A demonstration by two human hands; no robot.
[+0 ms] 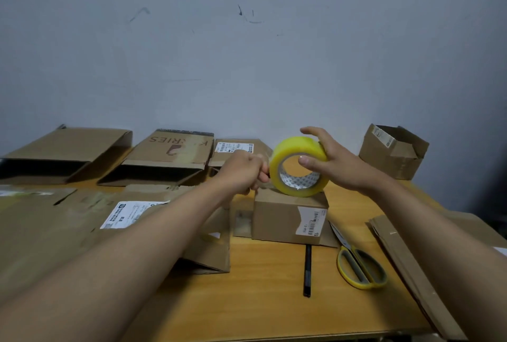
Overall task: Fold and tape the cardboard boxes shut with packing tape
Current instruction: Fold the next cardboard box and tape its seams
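A small closed cardboard box with a barcode label stands in the middle of the wooden table. A yellowish roll of packing tape rests upright on the box's top. My right hand grips the roll, thumb in the core and fingers over its far side. My left hand pinches the tape's loose end at the roll's left edge, just above the box's left corner.
Yellow-handled scissors and a black pen lie in front of the box. Flattened cartons line the back and left. An open box stands back right. Folded cardboard lies at the right edge.
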